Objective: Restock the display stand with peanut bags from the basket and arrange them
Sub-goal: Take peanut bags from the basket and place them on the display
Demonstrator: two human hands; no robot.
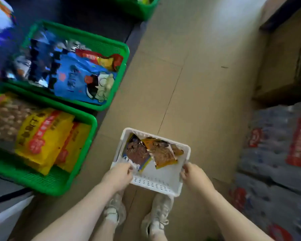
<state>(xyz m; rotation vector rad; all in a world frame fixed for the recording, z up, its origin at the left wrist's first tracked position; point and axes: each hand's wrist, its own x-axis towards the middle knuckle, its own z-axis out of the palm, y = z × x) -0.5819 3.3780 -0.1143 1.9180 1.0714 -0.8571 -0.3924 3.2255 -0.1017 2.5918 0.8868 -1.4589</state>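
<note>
A: Item one, white basket [156,184]?
B: Perforated plastic, held over the tan floor [189,84] above two pale shoes [160,214]. Left hand [119,176] grips its left rim, fingers curled over the edge; right hand [194,174] grips the right rim the same way.

A: Contents?
B: Two peanut bags in the far half. Blue-edged bag [137,152] on the left, orange bag [163,154] on the right, their edges meeting or overlapping. Both lie flat, clear windows showing brown nuts.

A: Display stand, left side?
B: Near green crate [73,171]: yellow packets [42,138] stacked at a slant, with a clear-fronted bag of nuts [5,117] to their left. Far green crate [111,49]: blue packets [76,79], dark foil packets [40,61], one red-and-yellow packet [106,60] at the far right corner. A third green crate [137,7], farther off, is only partly in view.

A: Right side?
B: Shrink-wrapped bottle packs [274,145] with red labels, blurred. Brown cartons [281,54] beyond them.
</note>
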